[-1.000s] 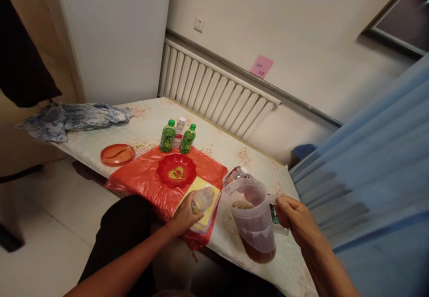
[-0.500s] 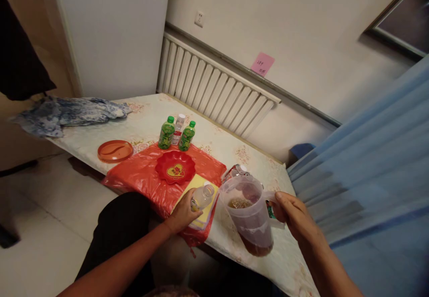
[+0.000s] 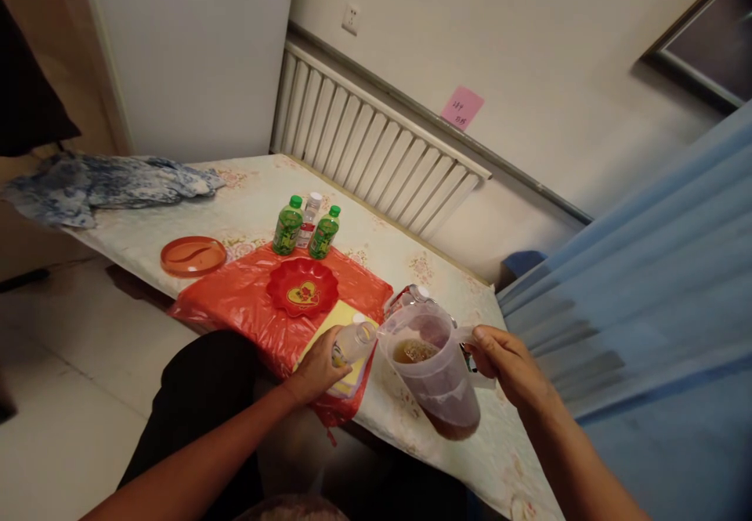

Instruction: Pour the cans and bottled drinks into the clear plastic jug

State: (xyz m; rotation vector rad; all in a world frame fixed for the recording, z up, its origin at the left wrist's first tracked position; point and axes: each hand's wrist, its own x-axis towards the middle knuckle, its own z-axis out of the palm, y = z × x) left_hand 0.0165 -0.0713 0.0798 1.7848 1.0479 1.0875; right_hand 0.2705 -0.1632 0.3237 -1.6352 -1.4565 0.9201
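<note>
Table is set across mid-frame, radiator mounted behind. On table, left of frame: cloth laid at back, dish placed in front. Right of dish, plastic bag is spread; plate is set on it, three bottles grouped behind plate. Lower centre: single bottle is held in left hand, just left of jug, held in right hand.

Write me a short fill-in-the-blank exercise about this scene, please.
1. The right hand grips the jug by its ____.
2. The left hand holds an open ____.
3. The red dish bears a yellow ____.
4. The curtain is ____ in colour.

Missing words: handle; bottle; heart; blue.
</note>
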